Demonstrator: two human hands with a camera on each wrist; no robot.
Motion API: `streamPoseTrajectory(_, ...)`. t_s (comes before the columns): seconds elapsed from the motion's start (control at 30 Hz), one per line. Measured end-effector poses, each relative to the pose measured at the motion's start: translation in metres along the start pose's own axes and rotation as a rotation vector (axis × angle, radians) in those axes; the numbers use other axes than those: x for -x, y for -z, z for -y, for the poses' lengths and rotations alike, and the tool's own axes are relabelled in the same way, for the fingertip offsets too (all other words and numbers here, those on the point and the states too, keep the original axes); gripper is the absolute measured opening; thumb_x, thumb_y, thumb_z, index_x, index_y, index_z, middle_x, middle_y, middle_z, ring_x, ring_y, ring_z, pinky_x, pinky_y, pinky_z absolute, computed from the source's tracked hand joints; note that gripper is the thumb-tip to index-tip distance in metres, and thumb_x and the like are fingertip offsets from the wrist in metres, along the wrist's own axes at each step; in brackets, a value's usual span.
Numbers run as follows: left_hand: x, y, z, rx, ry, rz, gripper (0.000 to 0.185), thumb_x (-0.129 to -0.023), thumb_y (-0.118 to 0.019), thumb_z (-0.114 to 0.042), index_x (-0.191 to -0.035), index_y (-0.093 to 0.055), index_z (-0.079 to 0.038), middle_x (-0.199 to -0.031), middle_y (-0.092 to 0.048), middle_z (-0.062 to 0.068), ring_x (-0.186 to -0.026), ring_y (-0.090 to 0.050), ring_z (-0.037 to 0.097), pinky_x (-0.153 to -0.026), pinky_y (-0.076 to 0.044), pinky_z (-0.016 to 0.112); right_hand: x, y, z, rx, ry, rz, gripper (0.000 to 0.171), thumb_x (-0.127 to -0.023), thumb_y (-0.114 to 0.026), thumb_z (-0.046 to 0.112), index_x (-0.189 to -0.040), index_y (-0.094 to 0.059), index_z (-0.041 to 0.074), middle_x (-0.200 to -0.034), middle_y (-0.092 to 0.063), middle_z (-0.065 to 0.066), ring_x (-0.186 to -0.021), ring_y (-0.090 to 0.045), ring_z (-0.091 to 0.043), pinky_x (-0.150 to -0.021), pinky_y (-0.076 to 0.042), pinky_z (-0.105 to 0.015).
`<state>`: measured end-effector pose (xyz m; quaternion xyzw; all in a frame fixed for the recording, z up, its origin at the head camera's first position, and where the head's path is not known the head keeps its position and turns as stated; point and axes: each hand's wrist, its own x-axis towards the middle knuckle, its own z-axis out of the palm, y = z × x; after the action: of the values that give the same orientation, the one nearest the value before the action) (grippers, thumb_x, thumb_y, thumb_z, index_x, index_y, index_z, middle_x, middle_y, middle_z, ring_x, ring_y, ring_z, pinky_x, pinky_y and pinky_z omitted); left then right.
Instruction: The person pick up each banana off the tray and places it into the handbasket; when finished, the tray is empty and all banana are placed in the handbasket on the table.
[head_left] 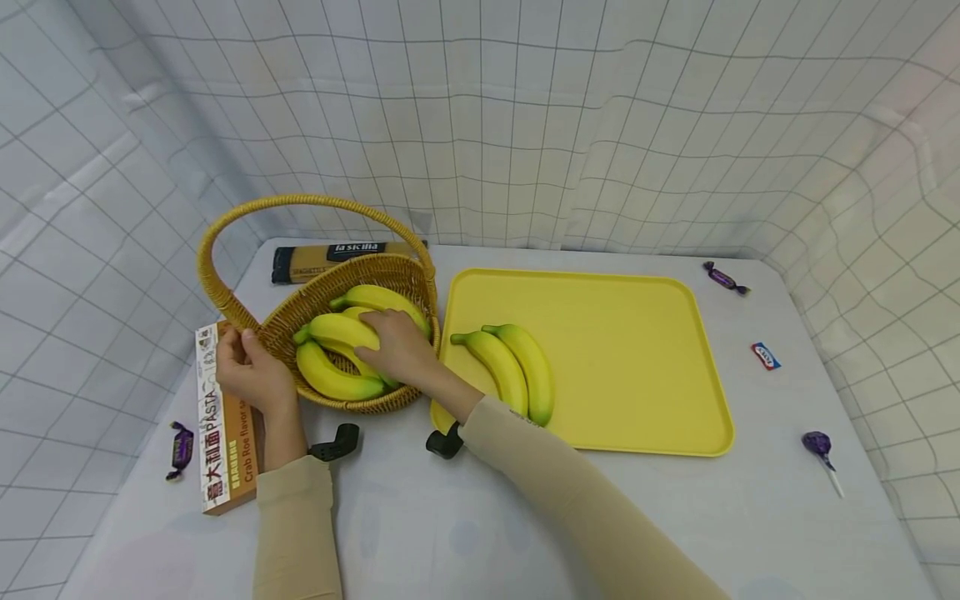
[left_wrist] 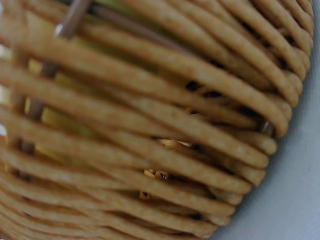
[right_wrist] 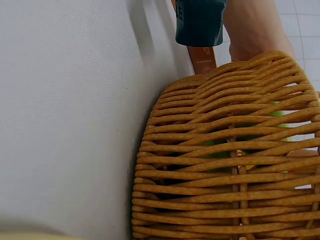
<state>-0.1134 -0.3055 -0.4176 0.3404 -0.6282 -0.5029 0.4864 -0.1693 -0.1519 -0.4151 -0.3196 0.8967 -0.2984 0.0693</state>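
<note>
A wicker basket with a tall hoop handle stands at the left of the table and holds several yellow bananas. My right hand reaches into it, fingers curled over one banana. At the basket's left rim, my left hand grips the weave beside the foot of the handle. To the right of the basket lies a yellow tray with two bananas at its left end. Both wrist views are filled by the basket wall, with yellow and green showing through the gaps.
An orange pasta box lies under my left wrist, and a dark pasta packet lies behind the basket. Wrapped sweets and a purple lollipop are scattered on the white table. Gridded cloth walls surround it.
</note>
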Motion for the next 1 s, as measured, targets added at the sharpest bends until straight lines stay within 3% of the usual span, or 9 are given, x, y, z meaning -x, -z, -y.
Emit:
streamPoseTrajectory(0.43,0.003,0.002,-0.006,0.016,-0.01,0.009,0.027,-0.101,-0.05,-0.008,-0.12,-0.065,0.002,-0.118,-0.066,0.018,-0.102,-0.056,0.005,-0.092,-0.043,0.02,0.002,-0.001,0.004,0.021,0.008,-0.004,0.054,-0.094,-0.063,0.038,-0.141,-0.053,0.013,-0.136,-0.06,-0.003,-0.123,-0.056,-0.019,-0.099,-0.045,-0.029)
streamPoseTrajectory(0.7,-0.012,0.0,0.025,0.004,-0.018,0.009,0.026,-0.1,-0.053,-0.015,-0.12,-0.067,-0.004,-0.116,-0.067,0.012,-0.102,-0.057,0.004,-0.09,-0.043,0.02,0.004,-0.001,0.002,0.027,0.018,-0.039,0.056,-0.093,-0.063,0.042,-0.141,-0.053,0.015,-0.135,-0.06,-0.004,-0.122,-0.056,-0.019,-0.099,-0.045,-0.03)
streamPoseTrajectory(1.0,-0.012,0.001,0.027,0.023,-0.033,0.027,0.026,-0.1,-0.054,-0.017,-0.118,-0.068,-0.005,-0.115,-0.067,0.012,-0.101,-0.057,0.005,-0.09,-0.043,0.021,0.012,0.002,-0.002,-0.038,0.075,-0.119,0.06,-0.09,-0.066,0.044,-0.14,-0.054,0.014,-0.135,-0.058,-0.005,-0.124,-0.052,-0.02,-0.102,-0.042,-0.032)
